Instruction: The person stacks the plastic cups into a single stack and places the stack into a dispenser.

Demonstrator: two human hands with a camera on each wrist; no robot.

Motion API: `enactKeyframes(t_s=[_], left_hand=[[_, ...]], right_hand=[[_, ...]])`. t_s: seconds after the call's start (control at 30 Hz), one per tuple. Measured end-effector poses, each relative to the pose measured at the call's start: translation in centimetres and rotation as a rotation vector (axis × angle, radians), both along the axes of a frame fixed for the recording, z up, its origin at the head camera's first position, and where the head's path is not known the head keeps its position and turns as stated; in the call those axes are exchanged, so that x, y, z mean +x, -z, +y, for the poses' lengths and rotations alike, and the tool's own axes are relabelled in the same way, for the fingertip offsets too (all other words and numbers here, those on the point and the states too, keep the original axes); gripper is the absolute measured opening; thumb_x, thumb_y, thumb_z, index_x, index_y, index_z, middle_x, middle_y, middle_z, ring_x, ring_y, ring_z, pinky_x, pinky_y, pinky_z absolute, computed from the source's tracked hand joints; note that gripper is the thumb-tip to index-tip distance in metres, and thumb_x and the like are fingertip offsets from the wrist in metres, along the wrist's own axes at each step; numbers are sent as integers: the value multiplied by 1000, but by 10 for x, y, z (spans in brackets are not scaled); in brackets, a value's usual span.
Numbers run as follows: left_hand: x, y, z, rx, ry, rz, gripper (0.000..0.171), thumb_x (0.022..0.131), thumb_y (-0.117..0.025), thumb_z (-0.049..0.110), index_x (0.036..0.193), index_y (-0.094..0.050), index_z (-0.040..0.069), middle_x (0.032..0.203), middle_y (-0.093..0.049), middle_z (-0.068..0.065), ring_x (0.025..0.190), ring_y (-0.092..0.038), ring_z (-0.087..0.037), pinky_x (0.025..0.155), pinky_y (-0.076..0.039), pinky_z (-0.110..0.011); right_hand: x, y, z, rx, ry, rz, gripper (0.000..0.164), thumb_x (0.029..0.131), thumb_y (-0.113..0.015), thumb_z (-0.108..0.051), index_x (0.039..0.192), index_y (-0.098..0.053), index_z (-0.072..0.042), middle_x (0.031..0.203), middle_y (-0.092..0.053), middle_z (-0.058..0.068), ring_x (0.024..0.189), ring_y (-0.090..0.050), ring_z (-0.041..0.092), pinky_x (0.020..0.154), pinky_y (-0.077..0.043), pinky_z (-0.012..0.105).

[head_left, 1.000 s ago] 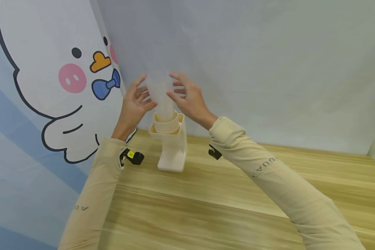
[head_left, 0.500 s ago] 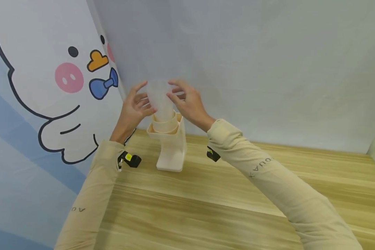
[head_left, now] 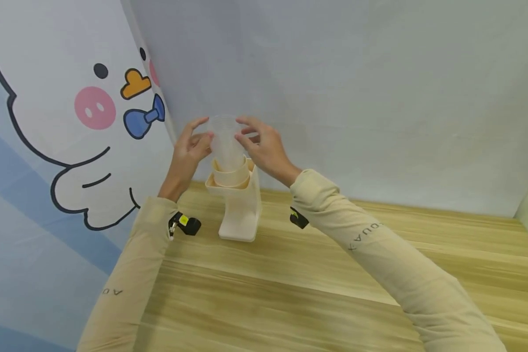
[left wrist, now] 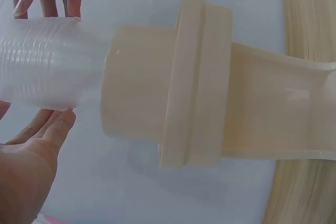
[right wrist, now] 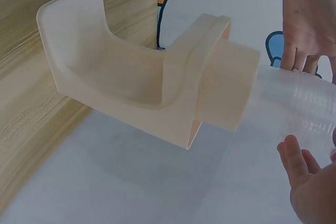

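A stack of clear plastic cups (head_left: 224,142) stands upright, its lower end inside the round collar of a cream cup dispenser (head_left: 239,210). My left hand (head_left: 188,152) holds the stack from the left, thumb and fingertips near the rims. From the opposite side my right hand (head_left: 266,146) grips it between thumb and fingers. Ribbed rims of the nested cups (left wrist: 42,61) show between both hands in the left wrist view. The dispenser's collar (right wrist: 228,85) hides the bottom of the stack in the right wrist view.
The dispenser's flat foot rests on a wood-grain table (head_left: 290,283). A pale grey backdrop (head_left: 378,98) rises behind it. Close by on the left is a panel with a cartoon bird (head_left: 61,107). Something pale stands at the far right edge.
Both hands and the cup stack have moved slightly down toward the dispenser. The left thumb has shifted upward along the cups. The head view has shifted a little.
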State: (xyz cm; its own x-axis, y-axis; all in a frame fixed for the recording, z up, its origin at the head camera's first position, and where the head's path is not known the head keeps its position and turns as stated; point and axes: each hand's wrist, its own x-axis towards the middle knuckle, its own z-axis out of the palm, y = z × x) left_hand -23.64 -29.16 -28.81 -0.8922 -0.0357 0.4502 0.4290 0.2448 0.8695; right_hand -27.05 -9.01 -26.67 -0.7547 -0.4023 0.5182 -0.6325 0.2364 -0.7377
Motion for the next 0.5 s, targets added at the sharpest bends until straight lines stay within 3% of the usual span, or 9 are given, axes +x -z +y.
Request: enactKeyframes(t_s=[0.5], left_hand=[[-1,9,5,63,4,-56,51,97,-54,31,142,-36,15,132,-49,-25,120,-50,-28,102,-39,-41]], right_hand=[[1,8,0,37,-10,-8,40,95,-59,-19,133,-53,-9,117,-61,17,98,-63,28,82,-52,32]])
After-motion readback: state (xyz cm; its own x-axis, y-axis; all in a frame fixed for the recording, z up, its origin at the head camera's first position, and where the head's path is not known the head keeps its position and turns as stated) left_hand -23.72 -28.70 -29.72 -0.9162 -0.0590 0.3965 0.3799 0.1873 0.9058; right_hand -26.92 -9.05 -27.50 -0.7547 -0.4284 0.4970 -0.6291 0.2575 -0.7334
